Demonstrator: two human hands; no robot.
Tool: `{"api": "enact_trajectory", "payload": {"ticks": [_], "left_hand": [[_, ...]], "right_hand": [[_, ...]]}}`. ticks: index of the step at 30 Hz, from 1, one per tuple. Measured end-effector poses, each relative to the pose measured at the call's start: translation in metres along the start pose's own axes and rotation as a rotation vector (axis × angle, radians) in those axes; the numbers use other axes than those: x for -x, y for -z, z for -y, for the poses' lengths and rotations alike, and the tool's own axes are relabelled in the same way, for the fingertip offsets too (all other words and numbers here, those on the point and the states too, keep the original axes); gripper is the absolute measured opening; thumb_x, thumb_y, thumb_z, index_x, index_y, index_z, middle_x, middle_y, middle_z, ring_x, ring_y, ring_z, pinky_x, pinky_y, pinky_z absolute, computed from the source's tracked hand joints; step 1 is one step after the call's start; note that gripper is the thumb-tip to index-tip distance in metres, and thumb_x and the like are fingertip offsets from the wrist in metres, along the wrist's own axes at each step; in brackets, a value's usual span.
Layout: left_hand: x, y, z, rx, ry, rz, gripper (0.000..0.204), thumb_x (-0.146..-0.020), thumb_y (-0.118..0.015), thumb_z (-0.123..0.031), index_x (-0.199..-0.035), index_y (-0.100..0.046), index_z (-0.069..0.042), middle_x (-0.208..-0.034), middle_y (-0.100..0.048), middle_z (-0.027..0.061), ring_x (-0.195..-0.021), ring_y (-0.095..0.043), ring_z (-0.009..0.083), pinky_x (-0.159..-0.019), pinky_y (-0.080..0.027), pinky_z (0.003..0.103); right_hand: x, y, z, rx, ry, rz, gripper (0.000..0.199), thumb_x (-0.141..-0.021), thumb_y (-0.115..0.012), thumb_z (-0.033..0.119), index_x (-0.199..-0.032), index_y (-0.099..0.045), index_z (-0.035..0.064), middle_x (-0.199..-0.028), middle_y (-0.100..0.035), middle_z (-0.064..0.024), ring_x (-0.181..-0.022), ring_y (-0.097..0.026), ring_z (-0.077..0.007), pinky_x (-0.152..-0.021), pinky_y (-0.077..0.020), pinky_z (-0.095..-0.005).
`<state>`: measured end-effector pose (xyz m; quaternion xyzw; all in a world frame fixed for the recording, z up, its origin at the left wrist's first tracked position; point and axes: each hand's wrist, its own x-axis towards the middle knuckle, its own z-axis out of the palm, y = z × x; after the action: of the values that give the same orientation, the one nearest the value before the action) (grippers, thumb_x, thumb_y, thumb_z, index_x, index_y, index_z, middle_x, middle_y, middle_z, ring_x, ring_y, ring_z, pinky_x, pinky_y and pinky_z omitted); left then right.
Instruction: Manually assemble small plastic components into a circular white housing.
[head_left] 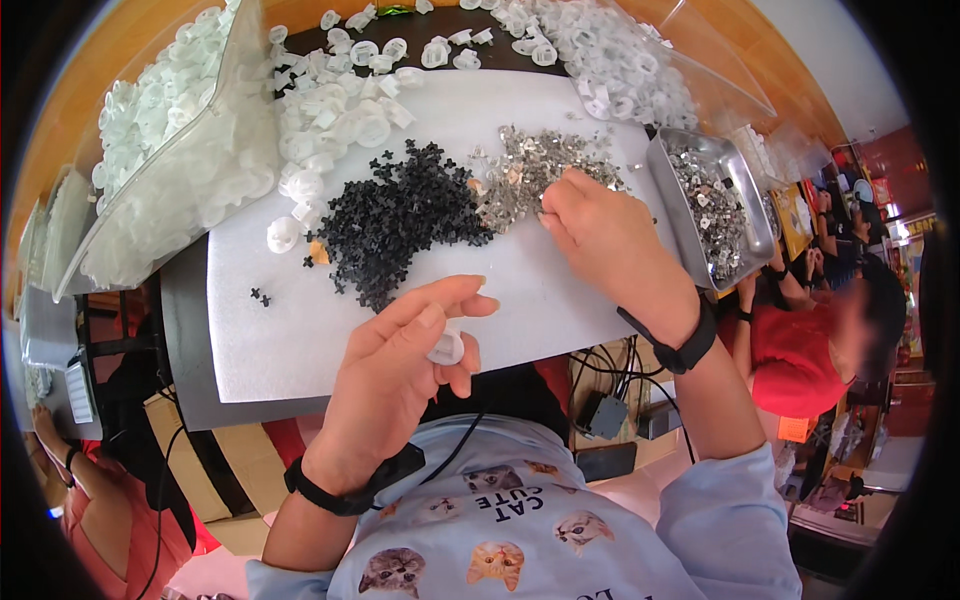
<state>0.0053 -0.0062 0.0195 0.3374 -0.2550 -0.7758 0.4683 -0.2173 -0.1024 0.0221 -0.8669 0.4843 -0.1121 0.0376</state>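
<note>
My left hand (405, 350) is closed around a small white round plastic part (447, 348), held above the near edge of the white foam sheet (290, 350). My right hand (605, 225) has its thumb and fingers pinched together at the near right side of a pile of small silvery metal pieces (520, 175). Whatever lies between those fingertips is hidden or too small to name. A heap of black cross-shaped pieces (395, 215) spreads over the sheet beyond my left hand. Loose white plastic parts (340, 125) lie left of and behind the black heap.
A clear bin (215, 110) full of white parts stands at the left, another clear bin (720, 75) at the back right. A metal tray (758, 225) of silvery pieces sits right. Cables (625, 375) hang below the table. Co-workers sit at both sides, one in a red shirt (800, 355).
</note>
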Motion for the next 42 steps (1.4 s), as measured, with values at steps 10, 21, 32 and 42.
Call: {"api": "enact_trajectory", "payload": {"ticks": [10, 21, 32, 42], "left_hand": [[-0.005, -0.007, 0.006, -0.021, 0.08, 0.005, 0.037, -0.095, -0.042, -0.01, -0.129, -0.045, 0.005, -0.125, -0.054, 0.0183, -0.108, -0.06, 0.0281, -0.089, -0.051, 0.032], [-0.005, -0.013, 0.01, -0.135, 0.036, -0.009, 0.043, -0.092, -0.044, -0.006, -0.134, -0.042, 0.002, -0.127, -0.053, 0.0177, -0.109, -0.06, 0.0307, -0.092, -0.05, 0.033], [0.001, -0.015, -0.005, -0.226, 0.106, 0.03, 0.044, -0.095, -0.042, -0.007, -0.137, -0.036, 0.003, -0.126, -0.052, 0.0134, -0.116, -0.054, 0.022, -0.098, -0.045, 0.035], [0.001, -0.012, -0.007, -0.233, 0.097, 0.015, 0.046, -0.093, -0.053, -0.01, -0.133, -0.041, 0.007, -0.121, -0.057, 0.0176, -0.108, -0.061, 0.0269, -0.085, -0.054, 0.031]], "right_hand": [[-0.005, 0.0, 0.003, 0.066, -0.045, -0.011, 0.008, -0.075, -0.054, 0.002, -0.082, -0.057, -0.0005, -0.081, -0.058, -0.0134, -0.067, -0.063, -0.0325, -0.058, -0.0501, -0.0432], [0.009, 0.034, 0.027, -0.539, -0.08, 0.199, 0.005, -0.084, -0.058, 0.004, -0.083, -0.055, 0.0005, -0.073, -0.058, -0.0071, -0.061, -0.055, -0.0161, -0.057, -0.0438, -0.0292], [0.014, 0.013, 0.04, -1.241, -0.14, 0.422, 0.012, -0.088, -0.059, 0.009, -0.085, -0.058, -0.0023, -0.067, -0.056, -0.0009, -0.061, -0.047, -0.0059, -0.053, -0.0393, -0.023], [0.011, 0.015, 0.039, -1.175, -0.103, 0.382, 0.011, -0.087, -0.057, 0.008, -0.084, -0.057, -0.0018, -0.066, -0.056, -0.0027, -0.059, -0.048, -0.0067, -0.051, -0.0392, -0.0238]]}}
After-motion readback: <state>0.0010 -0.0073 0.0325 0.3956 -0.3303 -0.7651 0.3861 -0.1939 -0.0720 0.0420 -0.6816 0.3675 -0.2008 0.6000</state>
